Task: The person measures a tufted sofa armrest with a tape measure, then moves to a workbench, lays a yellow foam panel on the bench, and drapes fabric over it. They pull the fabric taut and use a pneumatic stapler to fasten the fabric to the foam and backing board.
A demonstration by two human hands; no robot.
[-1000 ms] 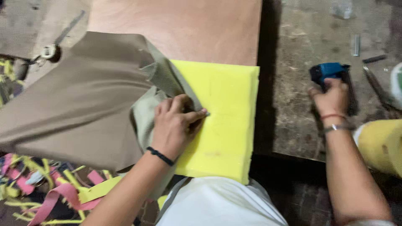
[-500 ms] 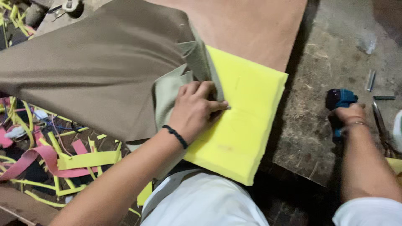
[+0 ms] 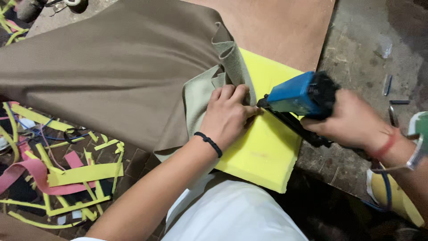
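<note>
Left hand (image 3: 227, 114) lies flat, fingers pressed together, pinning the folded edge of the brown fabric (image 3: 111, 76) onto the yellow foam (image 3: 263, 151), a dark band round its wrist. Right hand (image 3: 352, 122) is wrapped tight round the blue stapler (image 3: 296, 96), whose dark nose points at the fold and sits just beside the left fingertips (image 3: 249, 109). That foam pad rests at the near edge of a wooden board (image 3: 285, 31) on a worn bench (image 3: 361, 58), with most of the fabric spread away to the left and hanging over the edge. Strips of yellow and pink offcuts (image 3: 67, 174) litter the floor below. Done well, this step seems to call for the fabric pulled taut and smooth before firing, the fold kept flat under the palm, and the nose seated square on the cloth rather than tilted. Fingertips look too close to the nose, so drawing them back a little along the fold would be safer, while the palm holds the tension
</note>
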